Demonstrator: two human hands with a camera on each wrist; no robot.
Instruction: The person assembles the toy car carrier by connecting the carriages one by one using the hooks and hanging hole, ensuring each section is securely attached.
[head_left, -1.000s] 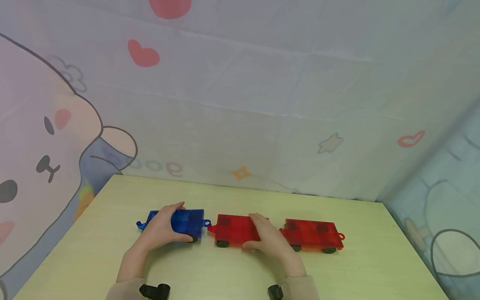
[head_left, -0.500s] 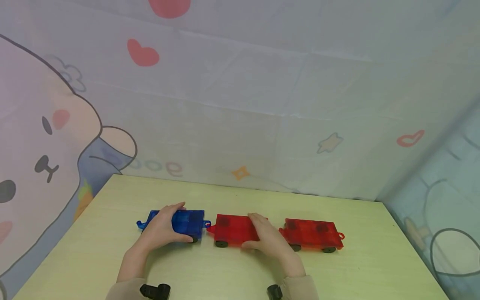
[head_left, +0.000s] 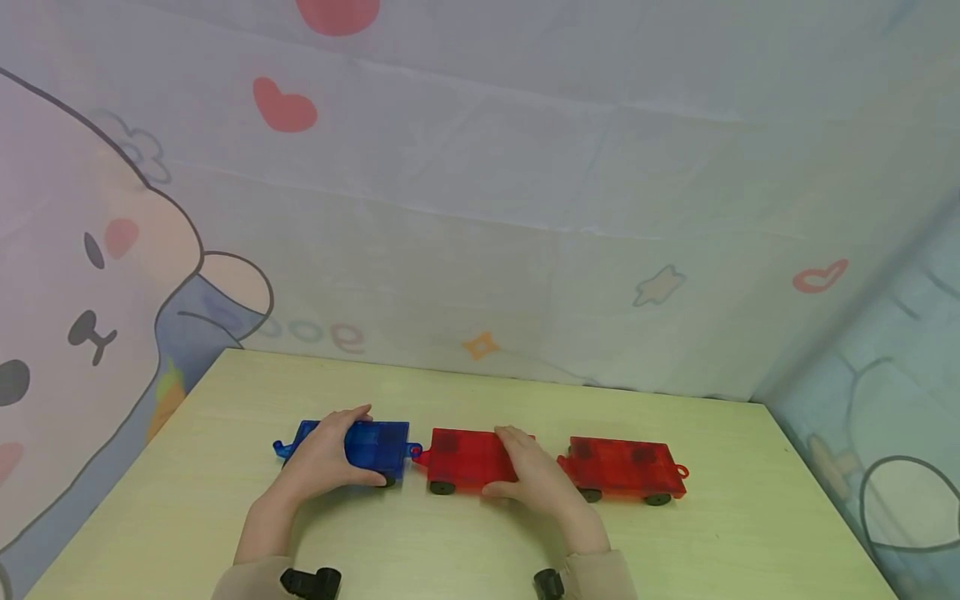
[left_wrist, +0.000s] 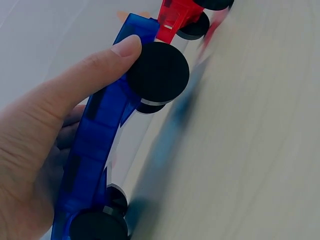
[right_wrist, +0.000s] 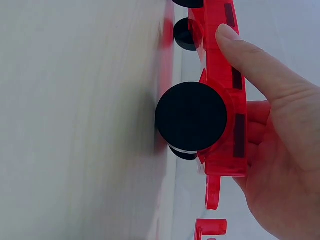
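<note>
Translucent blue wagon (head_left: 384, 443), translucent red wagon (head_left: 467, 458), black wheels (left_wrist: 157, 72); hands (head_left: 321, 458) (head_left: 538, 477) gripping 1 each, left blue, right red

Soft, diffuse light leaves the counter (head_left: 435, 554) brighter than the backdrop (head_left: 480, 183) behind it. Both wrist views are dimmer, with blurred blue- and red-tinted shadows on the counter.

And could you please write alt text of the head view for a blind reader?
A person's left hand grips a blue toy wagon and the right hand a red toy wagon, in a row at a pale table. Another red wagon stands to the right, before a cartoon-printed backdrop.
</note>
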